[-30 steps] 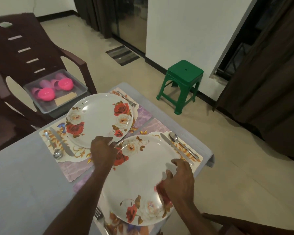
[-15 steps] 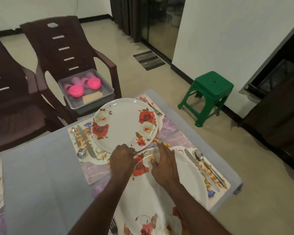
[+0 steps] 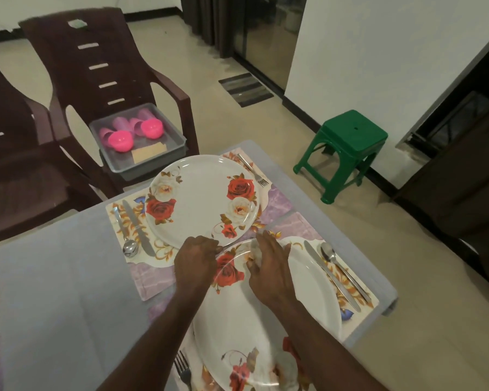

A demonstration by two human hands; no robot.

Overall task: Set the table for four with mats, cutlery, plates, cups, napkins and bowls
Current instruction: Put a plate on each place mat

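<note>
Both hands sit at the far rim of the near plate, which lies on its mat under and behind them: the left hand is curled over the rim as if pinching it, though its fingertips are hidden, and the right hand rests flat and relaxed on the plate's face. It looks stiff, glossy and slippery, probably breakable, so the rim at opposite sides is the place to hold. Room is tight: the far plate nearly touches just ahead of the left hand, a knife and spoon lie just right of the right hand, and the tabletop edge drops off beyond them, with bare cloth only to the left.
</note>
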